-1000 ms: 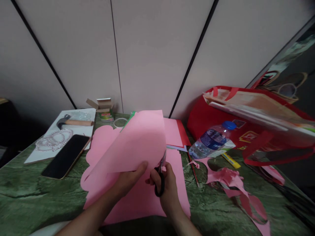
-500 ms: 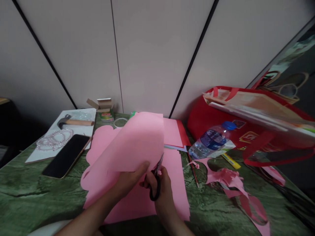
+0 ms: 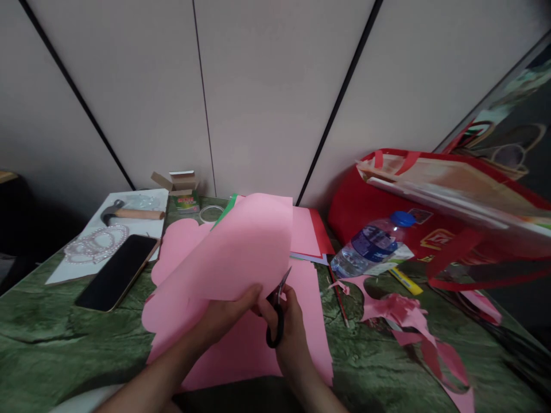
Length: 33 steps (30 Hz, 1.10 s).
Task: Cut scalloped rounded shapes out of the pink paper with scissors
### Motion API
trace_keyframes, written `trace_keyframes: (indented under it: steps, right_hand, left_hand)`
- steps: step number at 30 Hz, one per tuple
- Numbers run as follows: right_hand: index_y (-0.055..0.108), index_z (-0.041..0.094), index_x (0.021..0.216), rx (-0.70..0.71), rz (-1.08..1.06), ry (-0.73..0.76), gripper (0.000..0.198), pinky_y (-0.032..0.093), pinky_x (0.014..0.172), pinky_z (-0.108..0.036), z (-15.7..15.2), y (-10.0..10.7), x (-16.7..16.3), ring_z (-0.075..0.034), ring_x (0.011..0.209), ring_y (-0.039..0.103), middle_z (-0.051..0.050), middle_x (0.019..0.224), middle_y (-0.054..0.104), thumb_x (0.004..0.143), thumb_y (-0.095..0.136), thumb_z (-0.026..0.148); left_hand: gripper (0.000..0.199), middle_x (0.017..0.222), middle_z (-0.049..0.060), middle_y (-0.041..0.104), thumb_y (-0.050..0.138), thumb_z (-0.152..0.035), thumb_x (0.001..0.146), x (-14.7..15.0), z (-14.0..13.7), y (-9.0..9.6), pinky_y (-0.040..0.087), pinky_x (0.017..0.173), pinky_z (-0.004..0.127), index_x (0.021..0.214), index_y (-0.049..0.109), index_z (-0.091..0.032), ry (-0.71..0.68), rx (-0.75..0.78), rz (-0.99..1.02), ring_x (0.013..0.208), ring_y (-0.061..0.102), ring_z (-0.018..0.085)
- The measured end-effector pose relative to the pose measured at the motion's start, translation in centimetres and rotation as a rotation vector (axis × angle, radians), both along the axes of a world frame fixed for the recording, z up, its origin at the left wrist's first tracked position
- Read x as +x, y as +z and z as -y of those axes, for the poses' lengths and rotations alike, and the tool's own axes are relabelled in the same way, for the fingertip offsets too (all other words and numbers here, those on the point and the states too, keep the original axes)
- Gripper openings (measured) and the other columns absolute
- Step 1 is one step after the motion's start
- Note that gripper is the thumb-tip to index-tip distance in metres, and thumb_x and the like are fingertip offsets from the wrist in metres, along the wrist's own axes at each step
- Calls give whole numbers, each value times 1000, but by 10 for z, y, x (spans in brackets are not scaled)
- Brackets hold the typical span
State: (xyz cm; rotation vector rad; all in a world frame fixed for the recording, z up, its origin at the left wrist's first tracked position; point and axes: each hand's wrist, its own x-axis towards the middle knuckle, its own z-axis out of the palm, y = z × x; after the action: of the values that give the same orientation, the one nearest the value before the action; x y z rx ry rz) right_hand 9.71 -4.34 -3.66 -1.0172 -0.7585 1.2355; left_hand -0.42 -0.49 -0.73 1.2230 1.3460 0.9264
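Pink sheet: lifted and curled at 11 o'clock from the scissors, above the pink stack.
Left hand: grasping the pink sheet, thumb on top, other fingers mostly hidden.
Right hand: fingers wrapped around the scissors' handles, blades by the sheet's right edge.
Cut: wavy edges at 10 o'clock; scraps at 3 o'clock.
Uncut, apparently: the sheet's straight, square far corner.

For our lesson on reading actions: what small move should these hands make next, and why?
Probably the right hand should guide the black-handled metal scissors into the curled pink paper sheet for a small snip: their tip sits by the sheet's right edge, while the left hand holds its lower edge.
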Motion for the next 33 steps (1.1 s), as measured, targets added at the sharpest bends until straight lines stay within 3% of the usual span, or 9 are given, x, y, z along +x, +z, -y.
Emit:
trace_keyframes:
  steps: [6, 11, 16, 21, 26, 31, 33]
  right_hand:
    - [43, 21, 85, -12, 10, -9, 28, 43, 55, -26, 0, 0, 0, -13, 56, 52, 5, 62, 53, 71, 64, 34]
    - [42, 20, 82, -29, 42, -14, 27, 43, 55, -27, 0, 1, 0, -13, 54, 54, 6, 58, 53, 71, 63, 34]
    - [41, 21, 82, -34, 44, -21, 28, 45, 55, -28, -1, 0, 0, -13, 54, 57, 6, 60, 55, 71, 63, 34]
    - [40, 21, 81, -51, 41, -23, 30, 46, 54, -29, -1, 1, -1, -12, 51, 57, 6, 61, 55, 69, 63, 37]
    - [40, 21, 80, -80, 31, -34, 32, 48, 54, -29, -2, 2, -1, -11, 49, 55, 6, 61, 55, 68, 65, 37]
    - [41, 21, 81, -84, 46, -35, 31, 49, 53, -30, 0, 3, 0, -12, 49, 56, 6, 62, 56, 67, 65, 37]
    - [41, 21, 80, -82, 50, -37, 31, 50, 53, -30, 0, 3, 0, -12, 50, 57, 6, 61, 56, 67, 65, 37]
  left_hand:
    - [17, 82, 6, 69, 55, -31, 68, -2, -1, 5, 46, 80, 34, 73, 63, -17, -73, -22, 17, 85, 61, 22]
    - [18, 71, 6, 69, 55, -33, 67, -1, -1, 6, 49, 70, 34, 70, 63, -17, -61, -19, 30, 75, 62, 23]
    - [20, 81, 6, 68, 57, -31, 65, 0, 0, 8, 49, 71, 33, 77, 63, -17, -8, 9, 39, 79, 61, 22]
    - [17, 62, 5, 66, 54, -32, 66, 0, -1, 7, 48, 70, 34, 59, 60, -18, -78, 16, 37, 67, 61, 22]
    - [17, 80, 6, 68, 56, -31, 64, -1, -2, 5, 45, 78, 34, 71, 62, -17, -21, 57, 37, 81, 60, 22]
    - [19, 61, 5, 66, 52, -33, 67, -2, -1, 9, 47, 71, 34, 58, 60, -19, -90, 2, 9, 69, 61, 22]
    - [19, 62, 5, 67, 52, -33, 67, -3, -2, 9, 48, 70, 33, 59, 61, -18, -94, 11, 14, 69, 62, 21]
